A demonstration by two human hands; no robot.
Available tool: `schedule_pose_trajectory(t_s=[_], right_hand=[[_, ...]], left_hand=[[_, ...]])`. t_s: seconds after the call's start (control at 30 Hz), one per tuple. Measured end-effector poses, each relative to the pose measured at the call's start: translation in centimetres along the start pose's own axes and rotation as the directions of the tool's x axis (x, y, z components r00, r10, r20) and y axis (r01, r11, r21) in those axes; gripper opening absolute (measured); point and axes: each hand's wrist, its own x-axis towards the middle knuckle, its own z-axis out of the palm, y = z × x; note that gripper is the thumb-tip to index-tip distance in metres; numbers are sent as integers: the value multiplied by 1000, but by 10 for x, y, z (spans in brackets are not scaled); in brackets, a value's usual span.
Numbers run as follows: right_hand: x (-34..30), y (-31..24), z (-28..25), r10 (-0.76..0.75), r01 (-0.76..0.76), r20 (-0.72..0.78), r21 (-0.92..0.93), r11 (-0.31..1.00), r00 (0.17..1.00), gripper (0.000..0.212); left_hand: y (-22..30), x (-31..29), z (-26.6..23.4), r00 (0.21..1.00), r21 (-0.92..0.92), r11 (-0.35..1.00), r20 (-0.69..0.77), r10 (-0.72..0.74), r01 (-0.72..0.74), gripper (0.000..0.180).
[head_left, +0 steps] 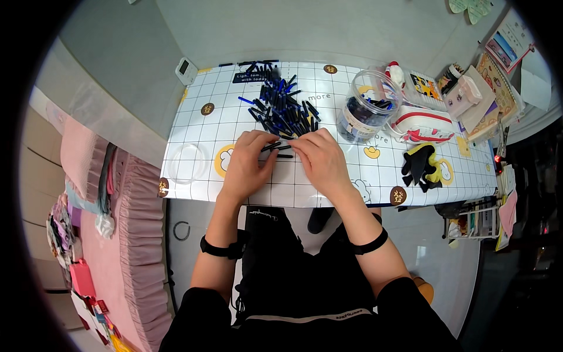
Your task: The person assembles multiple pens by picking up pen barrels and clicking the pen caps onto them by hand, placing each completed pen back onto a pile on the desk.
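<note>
A loose heap of short dark blue and black tubes, which look like ink cartridges, lies on the white gridded tabletop in front of me. My left hand rests at the near edge of the heap, fingers curled and thumb bent toward a dark cartridge. Facing it, my right hand has its thumb and fingertips closed at the end of another cartridge. One more cartridge lies flat between the hands. The fingertips partly hide what they hold.
Right of the heap stands a clear round jar with more cartridges inside. A clear round lid lies at left. Black and yellow gloves, a white pouch with red trim and stationery fill the right side. A small white timer is at the back left.
</note>
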Motion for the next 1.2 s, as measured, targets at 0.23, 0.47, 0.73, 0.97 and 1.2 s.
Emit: schedule_pose_trajectory(t_s=[0.23,0.47,0.73,0.97,1.2], right_hand=[[1,-8,-4,-59,53,86,65,996,995,9],[0,-4,-3,-39,39,79,3,999,996,12],[0,-6,-11,134,-143,60,197,970,989,13],[-3,3,-10,126,-74,-150,316,946,981,14],[0,3,-18,125,-127,-75,-32,991,989,19]], left_hand=[[1,0,-1,999,9,999,9,38,-39,16],[1,0,1,998,35,998,20,55,-56,12],[1,-1,4,999,12,999,-28,39,-39,12],[7,1,8,1000,-2,1000,-21,21,-21,13],[7,1,15,998,-36,999,-50,35,-36,17]])
